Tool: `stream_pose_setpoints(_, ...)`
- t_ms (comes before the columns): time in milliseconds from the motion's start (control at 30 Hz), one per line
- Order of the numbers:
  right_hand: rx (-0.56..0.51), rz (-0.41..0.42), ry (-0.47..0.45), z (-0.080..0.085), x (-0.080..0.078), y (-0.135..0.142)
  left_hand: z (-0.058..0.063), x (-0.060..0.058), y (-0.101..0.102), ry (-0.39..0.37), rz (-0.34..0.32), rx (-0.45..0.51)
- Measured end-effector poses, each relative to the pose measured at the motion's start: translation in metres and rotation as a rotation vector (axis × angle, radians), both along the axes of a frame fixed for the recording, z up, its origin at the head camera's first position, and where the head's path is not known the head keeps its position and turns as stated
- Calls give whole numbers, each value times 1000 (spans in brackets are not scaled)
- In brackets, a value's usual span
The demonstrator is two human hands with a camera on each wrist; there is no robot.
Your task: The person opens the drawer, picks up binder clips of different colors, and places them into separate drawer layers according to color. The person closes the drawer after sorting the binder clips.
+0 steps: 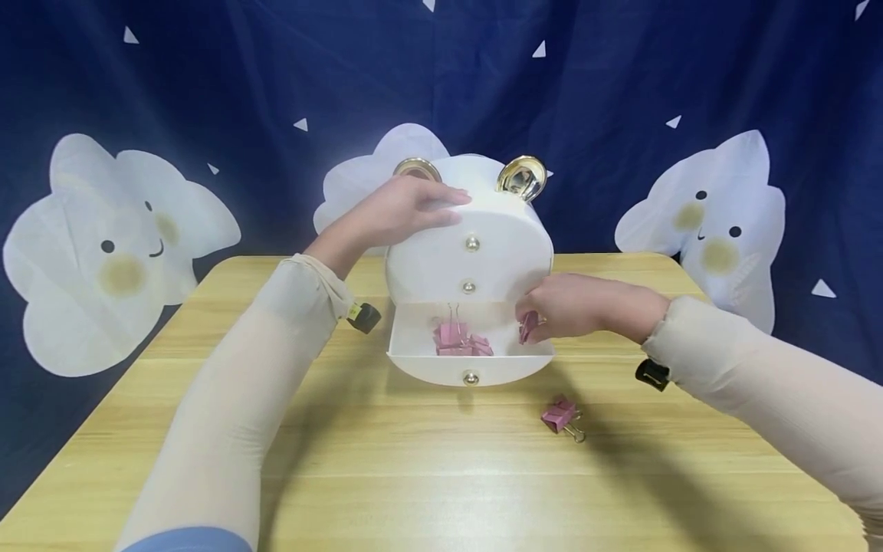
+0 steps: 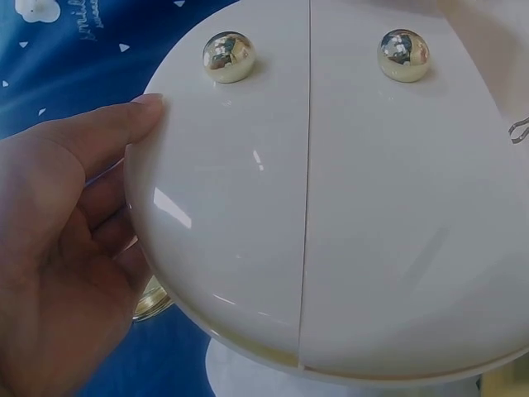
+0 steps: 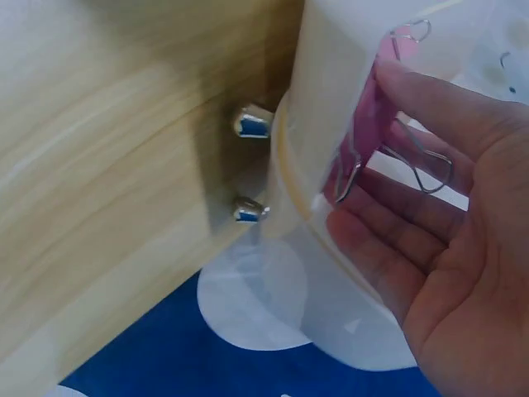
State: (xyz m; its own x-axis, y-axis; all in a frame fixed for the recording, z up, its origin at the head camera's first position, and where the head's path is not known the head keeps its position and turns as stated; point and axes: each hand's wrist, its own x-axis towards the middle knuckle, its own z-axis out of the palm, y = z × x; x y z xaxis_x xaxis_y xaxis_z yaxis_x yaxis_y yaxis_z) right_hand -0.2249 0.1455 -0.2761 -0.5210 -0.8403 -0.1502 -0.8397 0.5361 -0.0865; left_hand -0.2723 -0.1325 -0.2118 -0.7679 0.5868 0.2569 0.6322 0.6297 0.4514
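A white rounded storage box (image 1: 428, 268) stands on the table, with gold ears and its bottom drawer (image 1: 414, 330) pulled out. My left hand (image 1: 407, 207) rests on the top of the box, its thumb against the front edge in the left wrist view. At the drawer's right end my right hand (image 1: 569, 305) pinches a pink binder clip (image 3: 374, 116) between thumb and fingers. Several pink binder clips (image 1: 453, 337) lie in the drawer's middle. Another pink binder clip (image 1: 559, 415) with gold handles lies on the table in front.
The wooden table (image 1: 414, 468) carries the box near its back edge. Two closed drawers with round gold knobs (image 1: 472, 243) sit above the open one. Behind hangs a dark blue curtain (image 1: 586, 92) with white clouds.
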Motion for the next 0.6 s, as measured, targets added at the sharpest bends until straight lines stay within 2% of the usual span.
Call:
stream_pose_setpoints(300,104,39,111,-10,-3,-20,-4,-2,-2,9,-13,20)
stream_pose_setpoints(467,33,92,109,-17,-3,-18,-3,-1,-1,12,-21,16)
stream_pose_setpoints(600,-32,114,124,-14,1,-11,-2,0,-2,30,-27,6)
